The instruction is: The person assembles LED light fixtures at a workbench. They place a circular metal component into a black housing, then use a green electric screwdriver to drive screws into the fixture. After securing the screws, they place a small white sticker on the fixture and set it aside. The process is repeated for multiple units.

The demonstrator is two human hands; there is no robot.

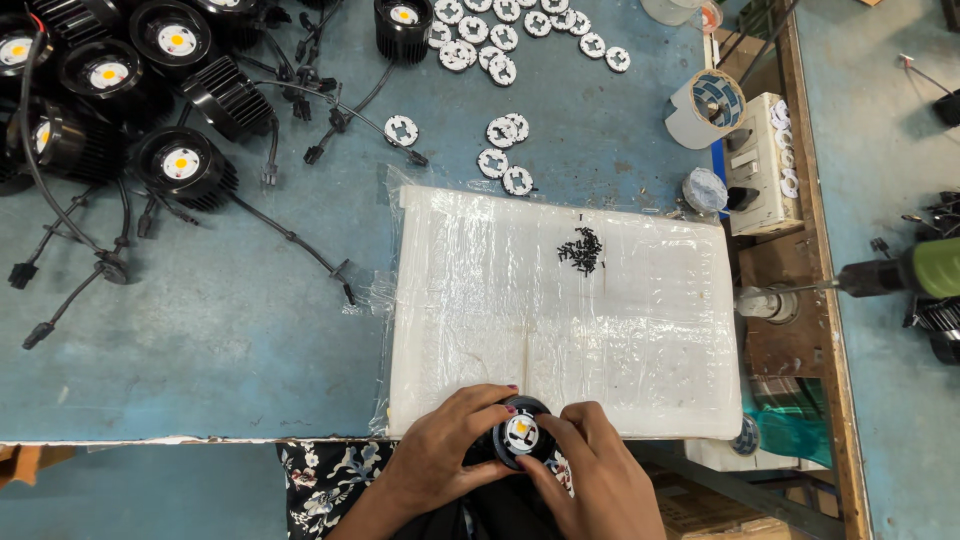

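Observation:
Both of my hands grip one black round lamp module with a white ring and a yellow centre, at the near edge of the bench. My left hand wraps its left side. My right hand closes on its right side and underside. The module sits just over the near edge of a white foam pad wrapped in clear film. A small heap of black screws lies on the pad's far part, well away from my hands.
Several black finned lamp modules with trailing cables crowd the far left of the blue bench. White round rings lie scattered at the far middle. At the right are tape rolls, a white switch box and a green power screwdriver.

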